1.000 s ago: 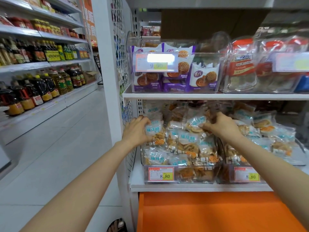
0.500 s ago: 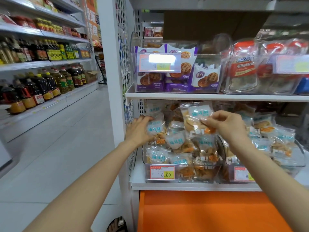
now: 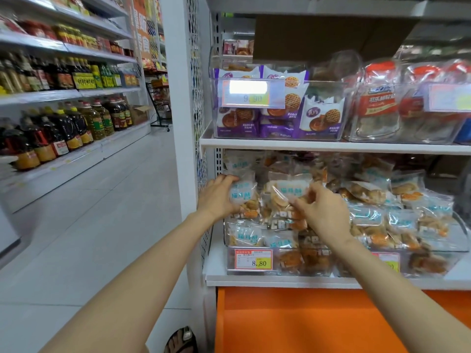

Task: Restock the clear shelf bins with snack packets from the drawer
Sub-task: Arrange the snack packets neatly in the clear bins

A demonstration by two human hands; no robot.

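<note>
Head view: white metal shelf unit (image 3: 331,146) seen from the front, both forearms reaching to its lower tier.
Left hand (image 3: 219,197): fingers curled round the left edge of a clear snack packet with a pale blue label (image 3: 243,193), gripping it at the top left of the heap.
Right hand (image 3: 323,212): thumb and fingertips pinch a second clear blue-labelled packet of golden biscuits (image 3: 285,196), held upright just beside the first.
Task items: both packets sit above the clear plastic shelf bin (image 3: 305,272) on the lower tier, which is heaped with like packets.
Bin marking: red and yellow price tag reading 8.80 (image 3: 253,259) on its front wall.
Upper tier: clear bin of purple waffle-biscuit packets (image 3: 277,118).
Below the shelf: flat orange panel (image 3: 331,319).
Aisle, left: racks of dark and yellow oil bottles (image 3: 76,128).
</note>
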